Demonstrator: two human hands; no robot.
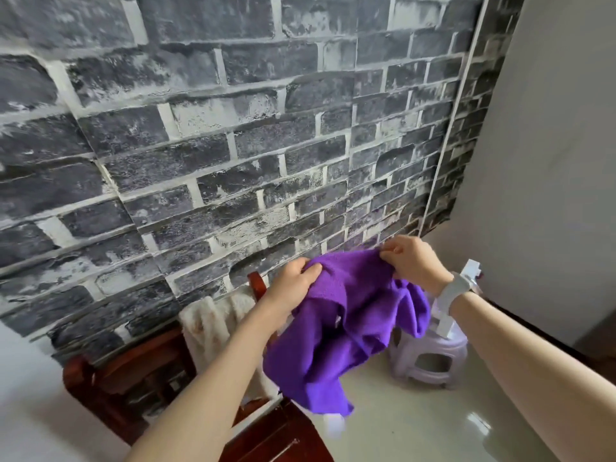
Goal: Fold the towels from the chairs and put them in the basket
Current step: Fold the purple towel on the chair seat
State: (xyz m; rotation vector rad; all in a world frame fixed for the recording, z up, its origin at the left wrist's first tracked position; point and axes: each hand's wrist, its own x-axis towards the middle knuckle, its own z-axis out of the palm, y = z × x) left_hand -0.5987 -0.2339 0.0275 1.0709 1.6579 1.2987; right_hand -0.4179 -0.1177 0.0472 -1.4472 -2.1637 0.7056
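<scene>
Filling most of the view, a grey brick wall (233, 128) is seen at the far side, with a plain pale wall (550, 145) adjoining it at the right. A glossy pale floor (416, 428) is shown below. A dark red wooden chair (133, 378) is placed at the near left against the brick wall, and a cream towel (213, 325) is draped over its back. A purple towel (350, 328) is held up in the air in the centre, right of the chair and above the floor; it is crumpled and hangs loosely from both hands. Its upper left edge is gripped by the left hand (293, 281), with the fingers curled round the cloth. Its upper right edge is pinched by the right hand (410, 258) between thumb and fingers. A pale lilac stool (430, 358) is set on the floor at the right, partly hidden by the towel. A white object (446, 325) stands on the stool. A white watch (453, 290) is worn on the right wrist.
</scene>
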